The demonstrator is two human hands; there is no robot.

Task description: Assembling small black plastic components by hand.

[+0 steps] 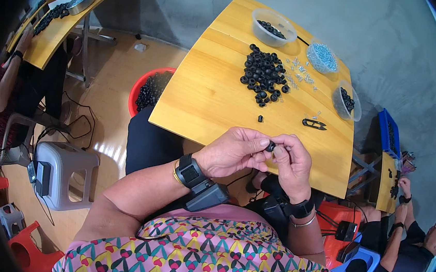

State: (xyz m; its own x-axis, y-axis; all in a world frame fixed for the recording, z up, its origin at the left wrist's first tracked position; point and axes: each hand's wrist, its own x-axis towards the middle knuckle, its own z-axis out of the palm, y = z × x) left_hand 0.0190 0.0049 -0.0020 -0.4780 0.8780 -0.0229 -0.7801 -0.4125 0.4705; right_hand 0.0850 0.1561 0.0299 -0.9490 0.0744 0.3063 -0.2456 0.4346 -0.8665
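Note:
My left hand (pixel 235 150) and my right hand (pixel 294 166) meet just over the table's near edge. Between their fingertips is a small round black part (pixel 270 147), pinched from both sides; fingers cover much of it. A single black piece (pixel 260 119) stands on the wooden table (pixel 202 83) beyond my left hand. To its right lie small black thread snips (pixel 314 125). Farther off, a pile of round black parts (pixel 263 75) spreads beside scattered tiny clear pieces (pixel 300 73).
Along the far and right sides stand a clear bowl (pixel 270 14) of black parts, a bowl of light blue pieces (pixel 323 58) and another clear bowl (pixel 357 111). A red tub (pixel 135 90) sits left of the table. Co-workers sit at tables left and right.

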